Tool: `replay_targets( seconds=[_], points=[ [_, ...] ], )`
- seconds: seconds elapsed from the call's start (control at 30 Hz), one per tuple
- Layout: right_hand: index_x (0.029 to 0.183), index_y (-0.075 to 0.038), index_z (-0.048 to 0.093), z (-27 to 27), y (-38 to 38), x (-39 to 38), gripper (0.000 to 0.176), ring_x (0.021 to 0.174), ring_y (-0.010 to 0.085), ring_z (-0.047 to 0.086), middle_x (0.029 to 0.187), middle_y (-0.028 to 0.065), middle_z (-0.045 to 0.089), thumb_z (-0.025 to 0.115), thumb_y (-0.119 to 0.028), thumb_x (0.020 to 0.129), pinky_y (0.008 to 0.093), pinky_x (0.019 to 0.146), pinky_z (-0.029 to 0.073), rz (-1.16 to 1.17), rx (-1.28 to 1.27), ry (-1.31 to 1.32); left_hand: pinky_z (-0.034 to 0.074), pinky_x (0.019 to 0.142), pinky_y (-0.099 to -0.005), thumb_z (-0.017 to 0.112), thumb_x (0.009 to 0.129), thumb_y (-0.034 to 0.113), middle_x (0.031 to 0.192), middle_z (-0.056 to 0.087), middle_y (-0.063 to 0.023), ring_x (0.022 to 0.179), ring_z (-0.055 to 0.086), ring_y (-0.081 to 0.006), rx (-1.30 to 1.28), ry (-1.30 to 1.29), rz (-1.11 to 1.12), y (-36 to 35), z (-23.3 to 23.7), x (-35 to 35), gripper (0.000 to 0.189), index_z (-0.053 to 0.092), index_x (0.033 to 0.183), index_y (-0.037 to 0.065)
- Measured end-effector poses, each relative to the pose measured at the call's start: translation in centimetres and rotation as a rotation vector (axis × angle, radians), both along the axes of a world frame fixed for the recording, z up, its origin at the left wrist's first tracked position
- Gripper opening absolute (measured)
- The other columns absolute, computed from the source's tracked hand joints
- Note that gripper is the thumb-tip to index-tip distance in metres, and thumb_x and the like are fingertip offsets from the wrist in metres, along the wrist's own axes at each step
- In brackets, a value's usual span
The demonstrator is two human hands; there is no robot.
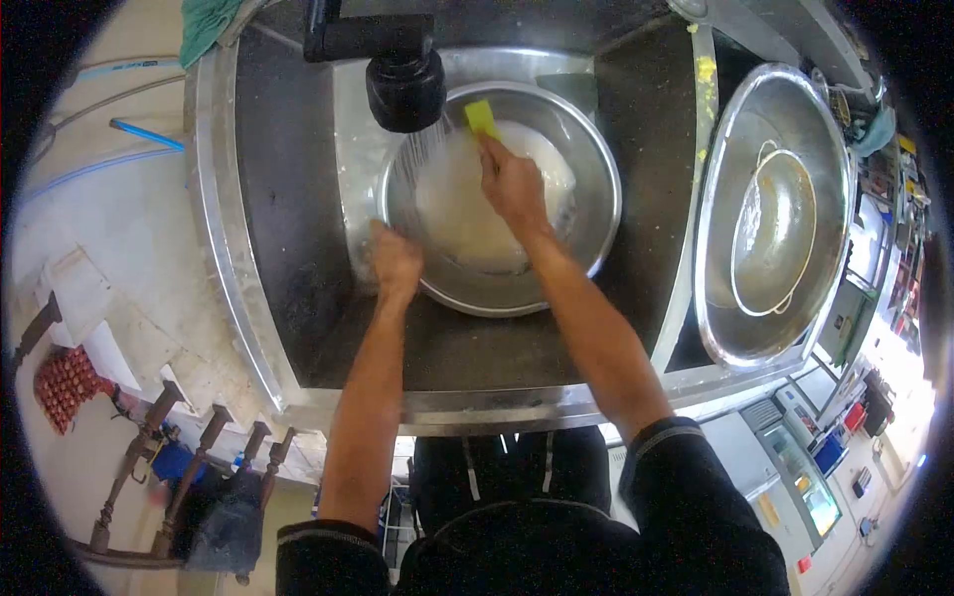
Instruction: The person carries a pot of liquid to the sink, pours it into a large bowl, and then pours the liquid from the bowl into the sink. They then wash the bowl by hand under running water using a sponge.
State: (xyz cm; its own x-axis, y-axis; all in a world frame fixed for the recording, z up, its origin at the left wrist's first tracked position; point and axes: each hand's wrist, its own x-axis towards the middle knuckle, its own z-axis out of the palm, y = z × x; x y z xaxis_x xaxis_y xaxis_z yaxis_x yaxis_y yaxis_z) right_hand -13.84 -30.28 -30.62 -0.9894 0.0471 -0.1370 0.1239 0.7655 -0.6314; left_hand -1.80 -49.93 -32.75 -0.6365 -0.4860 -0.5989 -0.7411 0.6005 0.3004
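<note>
A round metal basin (608,214) sits in the sink and holds cloudy whitish liquid. My right hand (515,189) is closed on a yellow-green sponge (481,117) over the basin's upper part. At the basin's left rim, my left hand (396,260) is closed and somewhat blurred; its fingertips are hard to make out, and it seems to grip the rim. Water streams down into the basin from a black faucet head (405,91) at its upper left.
Dark sink walls (288,189) surround the basin. On the right stands a large metal bowl (720,268) with a smaller handled pan (775,233) inside. Yellow bits lie on the ledge (706,70) between. A green cloth (206,28) hangs at the upper left.
</note>
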Motion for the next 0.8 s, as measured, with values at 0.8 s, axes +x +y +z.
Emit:
replay_targets(
  seconds=[0.8],
  points=[
    [0.114, -0.011, 0.063, 21.0, 25.0, -22.6, 0.035, 0.102, 0.038, 0.063, 0.102, 0.0205, 0.067, 0.061, -0.002, 0.081, 0.05, 0.088, 0.046, 0.22, 0.501, 0.555, 0.052, 0.096, -0.0452, 0.064, 0.089, 0.01, 0.117, 0.065, -0.028, 0.109, 0.066, -0.0405, -0.006, -0.167, -0.017, -3.8, 4.0, -2.4, 0.087, 0.008, 0.155, 0.011]
  ],
)
